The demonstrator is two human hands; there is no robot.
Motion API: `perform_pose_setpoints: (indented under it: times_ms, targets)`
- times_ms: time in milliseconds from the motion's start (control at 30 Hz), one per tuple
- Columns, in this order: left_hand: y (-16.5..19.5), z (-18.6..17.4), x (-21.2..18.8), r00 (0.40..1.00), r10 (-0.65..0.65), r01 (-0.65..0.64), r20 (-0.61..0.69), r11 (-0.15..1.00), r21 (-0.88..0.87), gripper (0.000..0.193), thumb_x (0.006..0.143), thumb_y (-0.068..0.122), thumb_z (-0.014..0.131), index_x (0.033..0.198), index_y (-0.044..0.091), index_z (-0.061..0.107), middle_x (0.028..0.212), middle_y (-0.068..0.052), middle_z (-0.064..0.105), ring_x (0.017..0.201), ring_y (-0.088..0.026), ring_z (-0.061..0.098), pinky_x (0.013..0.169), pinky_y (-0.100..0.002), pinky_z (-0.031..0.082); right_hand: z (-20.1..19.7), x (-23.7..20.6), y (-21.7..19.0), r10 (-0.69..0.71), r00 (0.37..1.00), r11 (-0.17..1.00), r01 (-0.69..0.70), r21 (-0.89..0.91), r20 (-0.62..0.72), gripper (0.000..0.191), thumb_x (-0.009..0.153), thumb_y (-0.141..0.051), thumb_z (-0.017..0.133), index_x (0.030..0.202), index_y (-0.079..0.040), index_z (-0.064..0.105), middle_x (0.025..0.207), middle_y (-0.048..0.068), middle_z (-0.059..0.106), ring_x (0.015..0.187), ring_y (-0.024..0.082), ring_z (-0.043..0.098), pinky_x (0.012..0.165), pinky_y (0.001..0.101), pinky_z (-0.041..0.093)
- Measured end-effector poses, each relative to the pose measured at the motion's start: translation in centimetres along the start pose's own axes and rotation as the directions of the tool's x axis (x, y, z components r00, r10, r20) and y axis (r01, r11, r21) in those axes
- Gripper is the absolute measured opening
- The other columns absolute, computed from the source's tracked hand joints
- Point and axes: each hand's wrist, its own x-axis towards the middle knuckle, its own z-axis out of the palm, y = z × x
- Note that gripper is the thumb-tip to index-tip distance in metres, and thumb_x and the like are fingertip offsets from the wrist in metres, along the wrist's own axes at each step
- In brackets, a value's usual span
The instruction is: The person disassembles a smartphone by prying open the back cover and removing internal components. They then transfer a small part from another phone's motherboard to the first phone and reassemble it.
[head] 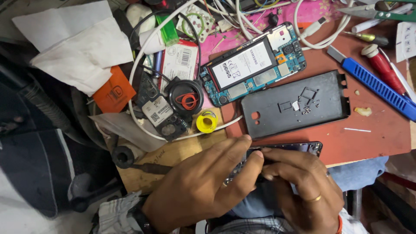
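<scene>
Both my hands meet at the near edge of the bench over a dark phone frame [299, 147]. My left hand [203, 186] grips its left end with thumb and fingers. My right hand [303, 186], wearing a ring, pinches the same frame from the right; most of the frame is hidden under the fingers. Beyond it lies a black back cover [268, 104] holding a few small screws and a card tray [307, 104]. Farther back sits an opened phone body [253, 63] with its battery and blue circuit board exposed.
A blue-handled cutter [377, 86] and a red screwdriver [383, 69] lie at the right. White cables [312, 30], a yellow tape roll [206, 122], a small circuit board [158, 112], an orange card [115, 91] and crumpled white paper [82, 47] crowd the left and back.
</scene>
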Motion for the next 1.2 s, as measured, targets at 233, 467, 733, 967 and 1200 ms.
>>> perform_pose_setpoints:
  times_ms: [233,467,733,967,1200]
  targets:
    - [0.1,-0.4,0.5,1.0,-0.005,0.005,-0.011,1.0,0.0,0.035,0.105,0.011,0.064,0.136,0.0,0.053,0.13,-0.026,0.063,0.121,-0.039,0.069,0.1,-0.042,0.059,0.1,-0.8,-0.7,0.168,0.986,0.986,-0.168,0.015,0.006,0.026,0.076,0.017,0.073,0.096,0.003,0.064,0.105,0.02,0.072,0.092,0.023,0.075,0.078,0.0303,0.059]
    - [0.1,-0.9,1.4,0.999,-0.01,0.01,-0.049,1.0,-0.005,0.034,0.098,0.01,0.064,0.128,0.0,0.052,0.12,-0.025,0.065,0.11,-0.037,0.071,0.091,-0.041,0.06,0.3,-0.8,-0.8,0.173,0.985,0.984,-0.172,0.044,-0.01,0.022,0.079,0.014,0.073,0.094,0.004,0.061,0.105,0.022,0.071,0.097,0.027,0.075,0.082,0.0334,0.06]
    - [0.1,-0.6,1.3,0.998,-0.025,0.025,-0.053,1.0,-0.015,0.034,0.099,0.012,0.065,0.128,0.001,0.051,0.12,-0.025,0.065,0.111,-0.037,0.071,0.091,-0.041,0.06,0.6,-2.0,-1.4,0.226,0.974,0.974,-0.226,0.032,0.021,0.015,0.087,0.005,0.074,0.099,0.002,0.065,0.119,0.025,0.069,0.106,0.028,0.075,0.091,0.0349,0.062]
    - [0.0,0.1,0.4,0.999,-0.026,0.025,-0.034,1.0,-0.012,0.034,0.108,0.013,0.064,0.136,0.001,0.05,0.129,-0.026,0.063,0.119,-0.038,0.07,0.098,-0.041,0.06,-0.1,-2.2,-0.6,0.25,0.965,0.958,-0.259,0.125,0.082,0.011,0.09,0.001,0.072,0.098,0.003,0.064,0.119,0.023,0.07,0.11,0.027,0.074,0.096,0.0354,0.061]
    - [0.0,-0.1,0.8,0.998,-0.014,0.014,-0.055,1.0,0.004,0.033,0.102,0.011,0.065,0.129,0.001,0.051,0.122,-0.026,0.065,0.111,-0.038,0.071,0.091,-0.04,0.061,-0.3,-2.6,-0.5,0.335,0.937,0.924,-0.347,0.157,0.101,0.009,0.091,0.001,0.071,0.097,0.003,0.064,0.118,0.022,0.071,0.106,0.024,0.074,0.09,0.032,0.062]
